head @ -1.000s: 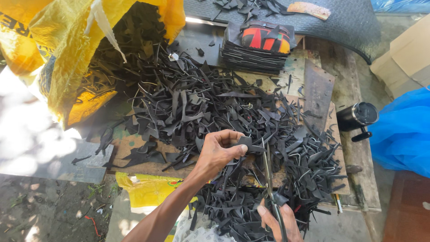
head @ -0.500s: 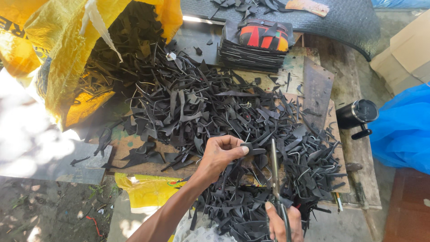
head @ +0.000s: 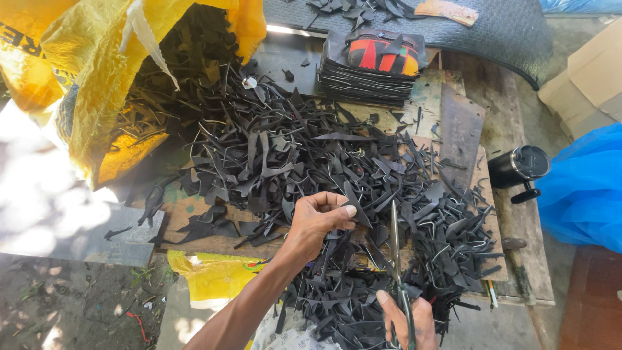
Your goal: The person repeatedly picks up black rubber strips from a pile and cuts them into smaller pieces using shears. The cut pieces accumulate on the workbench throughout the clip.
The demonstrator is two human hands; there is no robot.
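My left hand (head: 319, 219) pinches a small black scrap piece (head: 355, 209) between thumb and fingers, held over a big heap of black cut strips (head: 304, 155). At the bottom edge my right hand (head: 407, 322) grips a pair of scissors (head: 396, 243); its long metal blades point up toward the held scrap, just to its right. The heap covers a worn wooden board (head: 194, 214).
A yellow sack (head: 84, 84) spilling black strips lies at the upper left. A stack of flat black sheets with a red-orange piece on top (head: 379, 61) stands behind the heap. A black cup (head: 518, 167) and blue plastic (head: 583, 188) sit to the right.
My left hand has shifted slightly right and down with the scrap. The scissors in my right hand have moved right and their blades now stand closer beside the scrap.
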